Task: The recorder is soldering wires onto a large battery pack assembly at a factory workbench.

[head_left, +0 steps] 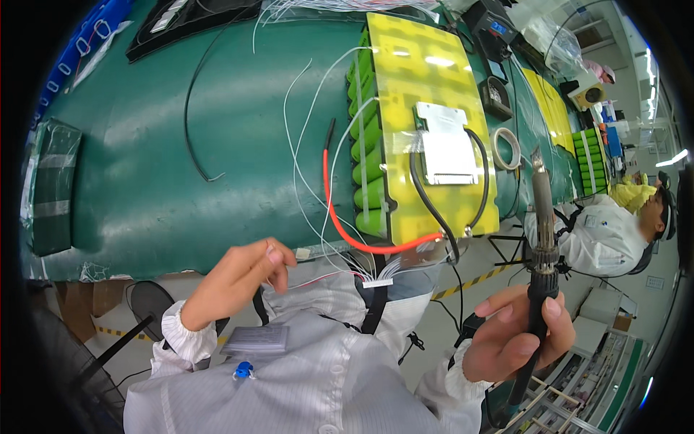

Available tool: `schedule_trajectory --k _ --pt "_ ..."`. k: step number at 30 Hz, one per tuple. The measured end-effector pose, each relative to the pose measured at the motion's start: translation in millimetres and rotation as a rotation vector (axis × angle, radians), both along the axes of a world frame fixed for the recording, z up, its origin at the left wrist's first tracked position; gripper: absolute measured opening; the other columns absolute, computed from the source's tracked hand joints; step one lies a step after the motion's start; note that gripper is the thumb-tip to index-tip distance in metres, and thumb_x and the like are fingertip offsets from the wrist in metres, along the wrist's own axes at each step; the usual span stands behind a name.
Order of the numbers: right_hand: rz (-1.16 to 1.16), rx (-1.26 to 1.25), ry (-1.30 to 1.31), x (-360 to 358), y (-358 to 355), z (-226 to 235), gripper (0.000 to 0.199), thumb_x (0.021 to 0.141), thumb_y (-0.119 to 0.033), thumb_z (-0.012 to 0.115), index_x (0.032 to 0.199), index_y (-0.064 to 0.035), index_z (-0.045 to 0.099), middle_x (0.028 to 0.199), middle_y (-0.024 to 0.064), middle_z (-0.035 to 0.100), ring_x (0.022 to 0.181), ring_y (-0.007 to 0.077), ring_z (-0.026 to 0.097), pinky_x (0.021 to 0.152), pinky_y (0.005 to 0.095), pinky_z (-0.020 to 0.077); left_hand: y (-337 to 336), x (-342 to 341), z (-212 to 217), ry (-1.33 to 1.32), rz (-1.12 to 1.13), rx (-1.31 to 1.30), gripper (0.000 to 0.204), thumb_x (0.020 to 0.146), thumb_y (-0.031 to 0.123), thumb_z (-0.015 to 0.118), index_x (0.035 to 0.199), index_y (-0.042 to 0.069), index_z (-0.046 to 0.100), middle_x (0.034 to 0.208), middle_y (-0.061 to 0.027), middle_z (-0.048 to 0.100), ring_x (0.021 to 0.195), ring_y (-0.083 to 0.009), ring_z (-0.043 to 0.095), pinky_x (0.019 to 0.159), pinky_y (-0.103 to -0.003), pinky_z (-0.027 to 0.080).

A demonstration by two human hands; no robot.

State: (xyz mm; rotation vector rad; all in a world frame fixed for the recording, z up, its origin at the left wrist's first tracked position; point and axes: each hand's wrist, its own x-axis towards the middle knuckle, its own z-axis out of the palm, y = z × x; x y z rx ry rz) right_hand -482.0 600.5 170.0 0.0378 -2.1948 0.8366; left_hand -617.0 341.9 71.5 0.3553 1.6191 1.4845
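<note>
My right hand [517, 329] grips a soldering iron [543, 231] by its black handle, tip up, to the right of the battery pack. My left hand [242, 278] is closed at the front table edge, fingers bent together; what they hold, if anything, is hidden. Thin red and white wires run toward it from a white connector [377, 283] hanging below the pack. The battery pack [434, 72] has green cells and yellow sheets. A silver circuit module [444, 145] lies on top with black leads. A thick red wire [334, 202] loops from the pack's front corner, its other end black-tipped.
A green-covered table [144, 159] bears a loose black wire [188, 108], a tape roll [504, 148], a dark small container [495, 98] and a soldering station [491, 27]. A dark wrapped block [54, 186] stands far left. Another person [603, 235] sits at right, near a second pack [591, 163].
</note>
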Motion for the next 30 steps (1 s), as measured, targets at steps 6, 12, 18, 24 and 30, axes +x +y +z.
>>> schedule_trajectory --k 6,12,18,24,30 --pt "0.026 0.022 -0.039 19.8 7.7 1.6 0.035 0.097 -0.033 0.046 0.118 -0.0053 0.047 0.071 0.0083 0.046 0.056 0.0145 0.052 0.055 0.0261 0.0365 3.4 17.8 17.7 0.163 -0.244 0.010 0.032 0.100 0.021 0.037 0.102 -0.004 0.057 0.078 -0.0089 0.061 0.078 -0.0172 0.059 0.075 -0.032 0.047" --pt "-0.024 -0.106 0.057 24.4 -2.8 -9.6 0.031 0.092 -0.035 0.057 0.107 -0.0083 0.050 0.082 0.0133 0.050 0.056 0.0173 0.057 0.051 0.0248 0.0402 14.9 17.1 12.4 0.348 0.340 0.080 0.034 0.101 0.022 0.038 0.108 -0.004 0.059 0.101 -0.0090 0.056 0.080 -0.0160 0.060 0.074 -0.026 0.049" --pt "0.063 -0.224 0.161 26.4 -16.1 -31.0 0.031 0.087 -0.020 0.065 0.108 -0.0108 0.044 0.098 0.0161 0.046 0.059 0.0251 0.062 0.049 0.0265 0.0463 10.9 -14.6 -7.0 0.334 0.462 0.019 0.034 0.102 0.026 0.038 0.105 -0.002 0.058 0.087 -0.0075 0.055 0.078 -0.0133 0.060 0.066 -0.024 0.049" --pt "0.244 -0.187 0.157 16.6 -31.0 -54.8 0.065 0.072 0.009 0.071 0.120 -0.0167 0.036 0.126 0.0210 0.041 0.082 0.0372 0.067 0.063 0.0351 0.0611 27.4 -8.4 -6.3 0.254 0.531 0.447 0.030 0.102 0.030 0.037 0.095 0.004 0.052 0.092 -0.0074 0.055 0.092 -0.0219 0.061 0.086 -0.038 0.049" --pt "0.328 -0.085 0.097 -7.9 -38.6 -54.2 0.068 0.073 0.010 0.070 0.122 -0.0158 0.031 0.129 0.0240 0.039 0.086 0.0403 0.066 0.063 0.0380 0.0617 64.3 -15.6 13.2 -0.392 0.590 0.542 0.026 0.102 0.033 0.037 0.091 0.011 0.046 0.099 -0.0054 0.055 0.089 -0.0200 0.063 0.086 -0.038 0.053"
